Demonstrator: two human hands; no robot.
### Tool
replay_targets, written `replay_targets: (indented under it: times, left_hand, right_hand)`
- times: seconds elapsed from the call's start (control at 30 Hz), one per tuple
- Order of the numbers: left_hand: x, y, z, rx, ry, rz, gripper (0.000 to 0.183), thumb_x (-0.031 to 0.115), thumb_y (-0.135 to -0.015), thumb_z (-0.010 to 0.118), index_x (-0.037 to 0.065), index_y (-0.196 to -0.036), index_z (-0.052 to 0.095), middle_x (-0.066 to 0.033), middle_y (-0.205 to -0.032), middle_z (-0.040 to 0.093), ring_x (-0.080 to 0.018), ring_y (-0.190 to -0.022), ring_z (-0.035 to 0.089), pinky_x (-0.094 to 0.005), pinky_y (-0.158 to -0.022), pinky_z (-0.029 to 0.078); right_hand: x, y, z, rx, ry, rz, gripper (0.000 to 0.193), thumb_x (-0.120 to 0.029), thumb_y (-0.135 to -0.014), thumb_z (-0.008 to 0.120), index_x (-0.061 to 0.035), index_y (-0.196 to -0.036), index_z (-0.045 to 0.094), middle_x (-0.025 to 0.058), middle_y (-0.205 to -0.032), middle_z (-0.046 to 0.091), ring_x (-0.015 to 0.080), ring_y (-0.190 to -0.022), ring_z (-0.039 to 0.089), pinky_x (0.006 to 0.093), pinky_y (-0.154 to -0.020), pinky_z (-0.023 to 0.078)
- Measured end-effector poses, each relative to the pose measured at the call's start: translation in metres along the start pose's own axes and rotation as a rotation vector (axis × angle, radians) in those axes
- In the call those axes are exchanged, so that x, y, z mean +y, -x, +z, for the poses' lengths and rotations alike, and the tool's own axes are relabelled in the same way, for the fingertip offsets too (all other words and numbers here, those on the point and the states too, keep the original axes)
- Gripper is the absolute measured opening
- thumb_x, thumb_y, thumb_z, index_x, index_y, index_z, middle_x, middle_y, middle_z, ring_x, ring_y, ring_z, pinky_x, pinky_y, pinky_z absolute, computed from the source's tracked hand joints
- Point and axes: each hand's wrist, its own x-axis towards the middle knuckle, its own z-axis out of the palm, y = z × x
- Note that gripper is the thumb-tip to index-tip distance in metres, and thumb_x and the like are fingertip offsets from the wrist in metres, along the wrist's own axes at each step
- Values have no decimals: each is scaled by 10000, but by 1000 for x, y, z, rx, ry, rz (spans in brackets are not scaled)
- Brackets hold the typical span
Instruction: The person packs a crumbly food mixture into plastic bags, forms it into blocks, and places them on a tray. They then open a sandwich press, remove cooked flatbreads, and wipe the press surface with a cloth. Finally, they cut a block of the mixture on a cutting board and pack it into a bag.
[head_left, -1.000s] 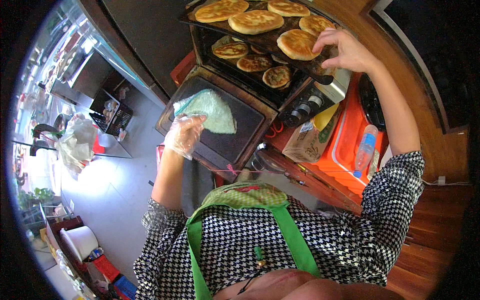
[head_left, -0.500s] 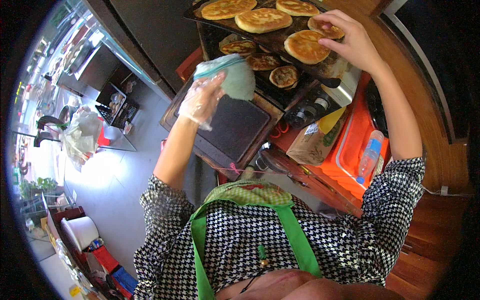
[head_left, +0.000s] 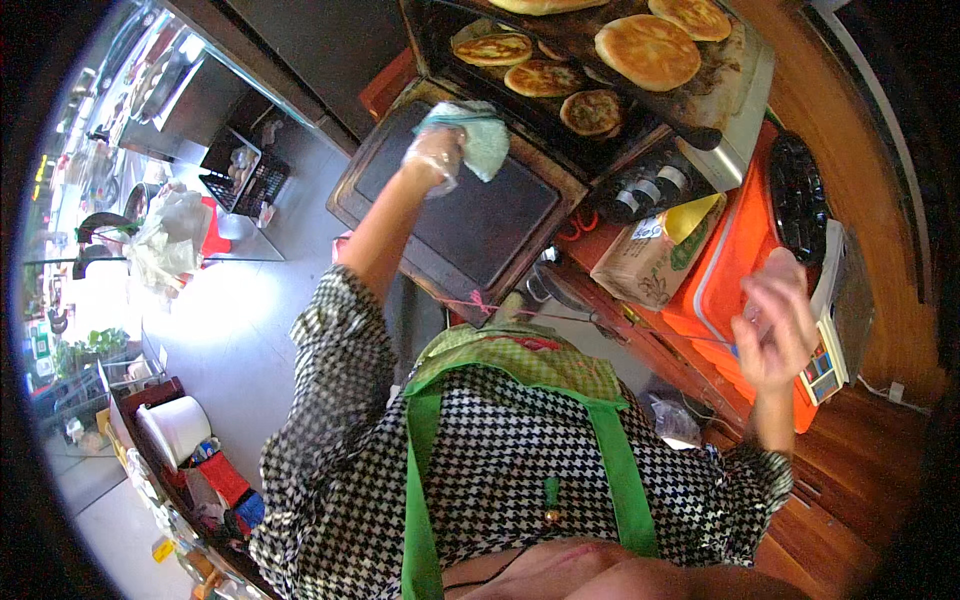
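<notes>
My left hand (head_left: 437, 162), in a clear plastic glove, is closed on a pale green cloth (head_left: 485, 142) with a teal edge. The cloth is over the upper part of a dark flat griddle plate (head_left: 475, 225) with a worn brown rim. My bare right hand (head_left: 775, 335) is over the orange cover at the right, fingers bent and apart, slightly blurred. Behind its fingertips, the end of a clear plastic bottle (head_left: 786, 264) shows; the hand hides the rest. Browned flatbreads (head_left: 648, 52) lie on the upper tray, and smaller browned ones (head_left: 541, 78) on the rack beneath.
A cardboard box (head_left: 645, 265) and several dark bottles (head_left: 650, 190) stand beside the oven, on the orange cover's (head_left: 715, 285) left. A black plastic tray (head_left: 798, 195) lies farther back. At the left, a black crate (head_left: 245, 175) and a white bucket (head_left: 177, 430) stand low.
My right hand has left the flatbread on the upper tray and come down to the bottle. The view has shifted, with the trays now higher and farther right. My left hand still grips the cloth.
</notes>
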Motion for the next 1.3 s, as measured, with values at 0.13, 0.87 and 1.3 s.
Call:
replay_targets:
  times: [0.13,0.87,1.3]
  left_hand:
    - [-8,-37,69,20,54,146,172,111,-815,606,82,-970,675,-163,-1023,679,-349,-954,631,-388,-844,495]
    - [92,54,39,-61,2489,-423,279,195,-993,517,34,-1204,605,-101,-1197,650,-229,-1089,620,-369,-998,490]
    - [87,25,69,-181,1918,-89,204,69,-897,585,43,-1087,653,-63,-1060,674,-181,-928,618,-297,-835,509]
  right_hand:
    - [-16,49,5,10,-36,215,273,-161,-805,711,42,-980,660,157,-915,634,346,-844,601,462,-795,487]
    - [-1,-6,277,-139,-234,349,1025,-187,-655,869,-167,-1512,308,200,-1387,435,373,-1129,568,436,-893,503]
    - [24,-17,259,-25,118,43,90,-57,-675,636,-100,-704,563,42,-795,633,251,-747,600,399,-656,433]
